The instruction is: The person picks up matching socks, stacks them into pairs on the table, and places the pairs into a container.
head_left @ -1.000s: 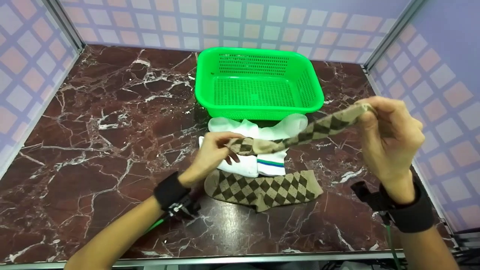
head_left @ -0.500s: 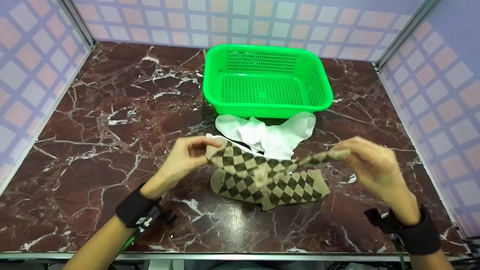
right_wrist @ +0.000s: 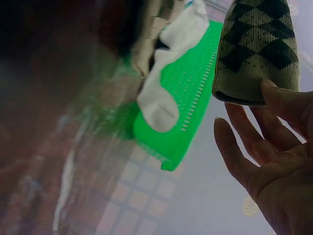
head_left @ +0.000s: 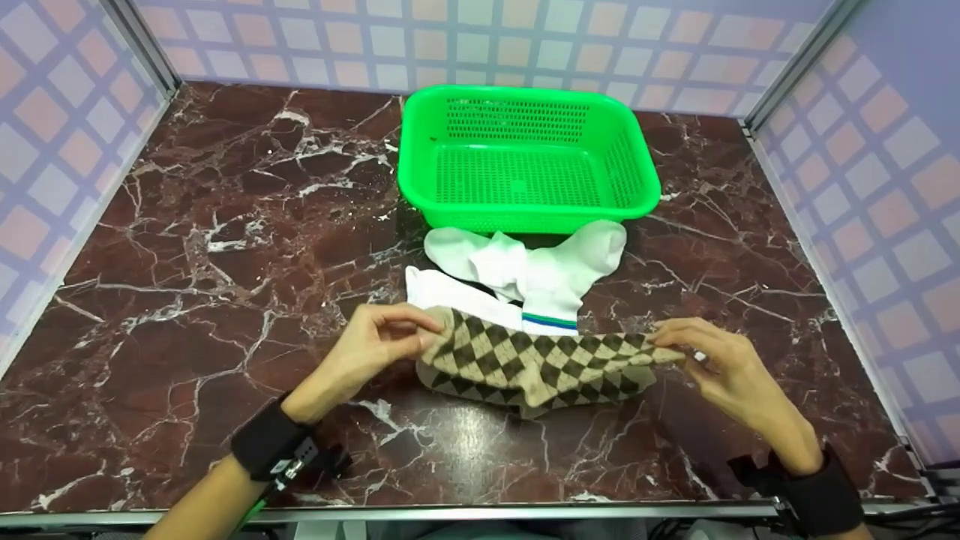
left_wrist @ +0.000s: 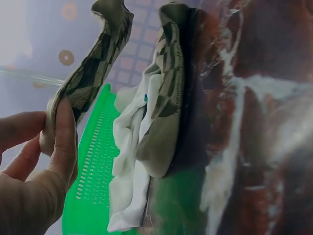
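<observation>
Sock hangs lengthwise L–R btwn both hands, L hand pinching toe end, R hand pinching cuff, raised above & roughly parallel w/ matching sock on table.

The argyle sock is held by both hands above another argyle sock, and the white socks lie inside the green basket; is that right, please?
Not quite: the head view shows the white socks on the table in front of, not inside, the green basket. The left hand and right hand hold the argyle sock above another argyle sock.
</observation>
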`<state>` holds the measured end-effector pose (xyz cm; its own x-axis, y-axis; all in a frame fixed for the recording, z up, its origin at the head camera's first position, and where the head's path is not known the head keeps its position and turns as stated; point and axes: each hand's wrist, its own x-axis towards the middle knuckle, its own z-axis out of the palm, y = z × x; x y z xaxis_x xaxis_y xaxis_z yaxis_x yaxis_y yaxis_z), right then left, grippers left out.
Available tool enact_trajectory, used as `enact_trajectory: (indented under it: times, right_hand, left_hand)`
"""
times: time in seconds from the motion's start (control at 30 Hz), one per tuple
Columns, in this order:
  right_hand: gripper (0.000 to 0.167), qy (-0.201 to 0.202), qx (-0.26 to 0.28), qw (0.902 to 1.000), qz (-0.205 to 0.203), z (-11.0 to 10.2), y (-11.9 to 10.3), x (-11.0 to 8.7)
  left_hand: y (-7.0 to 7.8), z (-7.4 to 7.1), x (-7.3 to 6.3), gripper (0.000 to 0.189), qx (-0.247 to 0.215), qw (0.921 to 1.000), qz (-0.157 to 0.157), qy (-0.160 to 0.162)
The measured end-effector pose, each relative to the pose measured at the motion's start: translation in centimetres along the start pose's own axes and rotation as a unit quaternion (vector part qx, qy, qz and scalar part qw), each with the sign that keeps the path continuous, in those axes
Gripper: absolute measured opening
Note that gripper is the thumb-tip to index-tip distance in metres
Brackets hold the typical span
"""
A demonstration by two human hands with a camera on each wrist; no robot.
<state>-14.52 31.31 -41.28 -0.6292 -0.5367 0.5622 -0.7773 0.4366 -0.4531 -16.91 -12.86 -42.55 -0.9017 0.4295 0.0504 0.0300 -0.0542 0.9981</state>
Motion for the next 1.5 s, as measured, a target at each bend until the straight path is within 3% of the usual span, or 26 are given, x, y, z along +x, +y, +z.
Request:
enact_trajectory:
  times: [0.13,0.3,0.5,0.6,0.8,0.93,1.1,1.2,1.23,1.33,1.37,1.43,1.5]
  right_hand:
    - [0.059,-0.009,0.001,0.9998,0.016,0.5,0.5,-1.0]
    - [0.056,-0.007,0.001,0.9998,0.021,1.3,1.1,-1.6]
    - [0.048,-0.018,-0.013,0.9997,0.007,2.3,1.6,-1.8]
    - [0.047,-0.043,-0.029,0.9986,0.013,2.3,1.7,-1.9]
    - [0.039,-0.125,-0.034,0.9906,0.044,2.2,1.4,-1.7]
    - [0.044,-0.148,-0.06,0.985,0.064,1.6,0.4,-1.1]
    - [0.04,-0.158,-0.081,0.9818,0.066,1.5,-1.4,0.1]
    - [0.032,-0.169,-0.081,0.9802,0.065,2.5,-2.5,0.8]
    - [0.03,-0.174,-0.083,0.9792,0.063,3.0,-2.8,1.1]
    - [0.029,-0.199,-0.093,0.9736,0.061,4.5,-3.9,1.7]
    - [0.03,-0.209,-0.103,0.9706,0.06,5.0,-4.2,1.9]
    - [0.033,-0.232,-0.121,0.9632,0.06,5.7,-4.7,2.0]
    - [0.033,-0.251,-0.143,0.9555,0.063,6.2,-5.0,2.0]
  left_hand:
    - [-0.3,0.4,-0.4,0.017,0.066,0.9977,0.002,-0.017]
    - [-0.6,1.0,-0.5,0.015,0.135,0.9907,0.015,-0.006]
    - [-1.1,1.3,-0.8,0.015,0.208,0.9779,0.015,0.007]
    - [-1.0,1.2,-0.9,0.017,0.242,0.9701,0.013,0.004]
    - [-0.7,1.0,-0.9,0.021,0.33,0.9422,0.059,-0.001]
    - [-0.1,1.3,-1.0,0.023,0.382,0.9195,0.092,-0.002]
    - [0.7,2.6,-1.0,0.024,0.451,0.8825,0.134,0.005]
    - [0.7,4.3,-0.9,0.03,0.476,0.8623,0.172,-0.023]
    - [0.6,5.1,-0.9,0.033,0.489,0.8511,0.186,-0.041]
    - [0.4,7.4,-1.0,0.041,0.535,0.8102,0.212,-0.113]
    - [0.3,8.1,-1.2,0.044,0.554,0.7929,0.212,-0.139]
    - [0.2,9.2,-1.5,0.05,0.595,0.7561,0.2,-0.184]
    - [-0.1,9.9,-1.8,0.058,0.626,0.727,0.179,-0.218]
